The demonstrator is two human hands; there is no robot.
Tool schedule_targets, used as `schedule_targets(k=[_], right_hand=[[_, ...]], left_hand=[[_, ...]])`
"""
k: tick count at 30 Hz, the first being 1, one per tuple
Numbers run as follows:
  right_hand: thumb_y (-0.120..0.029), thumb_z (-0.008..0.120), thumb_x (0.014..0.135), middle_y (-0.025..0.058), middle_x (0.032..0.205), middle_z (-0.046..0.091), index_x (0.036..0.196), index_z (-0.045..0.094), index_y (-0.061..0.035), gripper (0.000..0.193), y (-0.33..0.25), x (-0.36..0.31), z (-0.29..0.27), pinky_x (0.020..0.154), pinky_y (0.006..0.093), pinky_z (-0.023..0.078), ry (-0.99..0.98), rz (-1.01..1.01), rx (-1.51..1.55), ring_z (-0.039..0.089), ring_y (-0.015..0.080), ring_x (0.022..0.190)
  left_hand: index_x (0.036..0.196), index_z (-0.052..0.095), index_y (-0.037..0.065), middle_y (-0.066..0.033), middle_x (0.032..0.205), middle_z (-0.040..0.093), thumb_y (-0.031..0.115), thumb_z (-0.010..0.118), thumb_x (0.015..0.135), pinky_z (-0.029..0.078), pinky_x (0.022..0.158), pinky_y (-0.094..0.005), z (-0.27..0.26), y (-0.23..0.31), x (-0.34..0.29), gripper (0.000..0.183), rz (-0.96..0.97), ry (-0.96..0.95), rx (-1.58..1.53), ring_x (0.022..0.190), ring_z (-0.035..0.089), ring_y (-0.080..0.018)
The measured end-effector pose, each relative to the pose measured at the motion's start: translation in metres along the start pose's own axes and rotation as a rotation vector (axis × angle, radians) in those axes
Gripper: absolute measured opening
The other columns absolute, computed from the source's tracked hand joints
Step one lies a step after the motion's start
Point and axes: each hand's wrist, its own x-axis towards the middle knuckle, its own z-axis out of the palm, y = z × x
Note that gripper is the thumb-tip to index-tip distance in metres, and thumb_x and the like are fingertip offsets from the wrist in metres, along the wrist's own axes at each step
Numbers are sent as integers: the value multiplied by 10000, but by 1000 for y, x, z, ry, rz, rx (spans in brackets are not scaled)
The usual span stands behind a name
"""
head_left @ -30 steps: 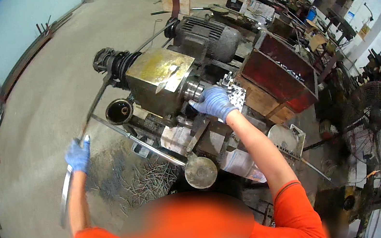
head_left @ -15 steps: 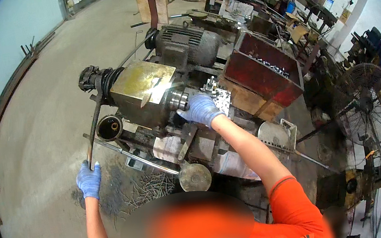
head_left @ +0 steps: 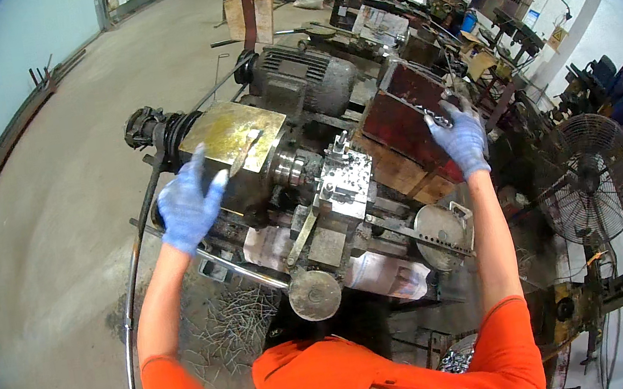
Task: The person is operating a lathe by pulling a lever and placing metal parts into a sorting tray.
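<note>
A small lathe stands before me, its headstock (head_left: pixel 235 133) topped by a yellowish metal plate. My left hand (head_left: pixel 189 204), in a blue-grey glove, hovers by the headstock's near left side with fingers and thumb spread, holding nothing. Left of that hand a long lever bar (head_left: pixel 134 291) slants down from the spindle end. My right hand (head_left: pixel 460 140), gloved alike, reaches over the red metal box (head_left: pixel 394 115) with thumb and fingers apart around small shiny metal parts (head_left: pixel 436 119). Between my hands are the round chuck (head_left: pixel 288 168) and the tool slide (head_left: pixel 345 182), scattered with chips.
A brush-like tool (head_left: pixel 246 152) lies on the headstock plate. Behind it sits an electric motor (head_left: pixel 303 76). A round handle disc (head_left: pixel 314 295) projects toward me. Thin metal rods or shavings (head_left: pixel 238 320) litter the floor. A caged fan (head_left: pixel 587 172) stands at the right.
My left hand has let go of the lever bar and moved up toward the headstock; the bar's lower end now reaches farther down. My right hand has moved from the chuck to the red box.
</note>
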Motion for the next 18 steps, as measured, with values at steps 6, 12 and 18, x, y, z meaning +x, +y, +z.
schedule_targets(k=[6,12,18], right_hand=[[-305,721,697,189,1196,513,943,669,-101,324,17,-101,0,908,415,415,-115,-45,308,485,345,1096],[-197,730,686,170,1027,614,886,678,-44,256,43,-218,14,862,371,442,-213,98,533,578,301,969],[-137,726,684,150,903,657,836,687,-17,198,49,-252,8,825,335,459,-248,320,641,622,264,874]], left_hand=[[1172,542,92,-157,835,593,329,558,841,452,532,-401,58,7,4,406,139,-169,153,593,586,-288],[1028,586,74,-110,676,546,235,539,854,416,473,-398,62,22,-12,241,237,-44,-38,523,544,-278],[970,592,54,-118,660,548,207,508,870,428,474,-390,72,77,-26,201,235,-158,-238,532,556,-270]])
